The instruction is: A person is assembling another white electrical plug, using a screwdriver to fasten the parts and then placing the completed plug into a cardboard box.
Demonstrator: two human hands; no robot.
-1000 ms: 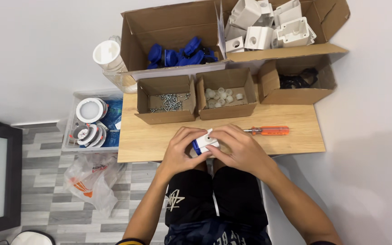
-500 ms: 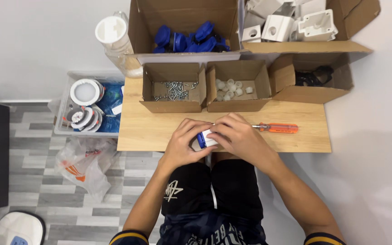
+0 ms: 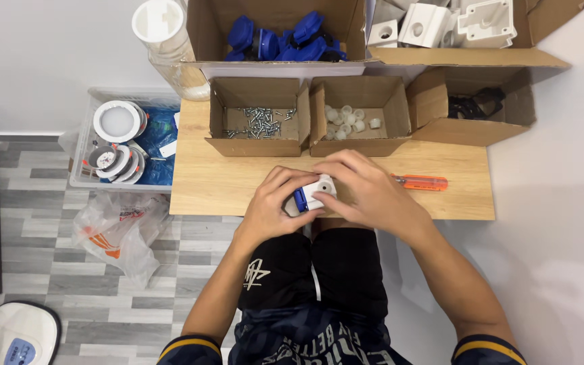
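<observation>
Both hands, left (image 3: 275,206) and right (image 3: 366,192), are staying clenched around the white-and-blue plastic fitting (image 3: 311,195) (light, rigid, best gripped by its sides).

Orange screwdriver (image 3: 419,182) on wooden table (image 3: 224,189); boxes of screws (image 3: 257,122), white caps (image 3: 349,119), blue parts (image 3: 278,37)

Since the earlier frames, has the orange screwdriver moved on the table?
No. The orange screwdriver lies at the same spot on the wooden table, right of the hands and in front of the cardboard boxes; only the camera shifted.
</observation>
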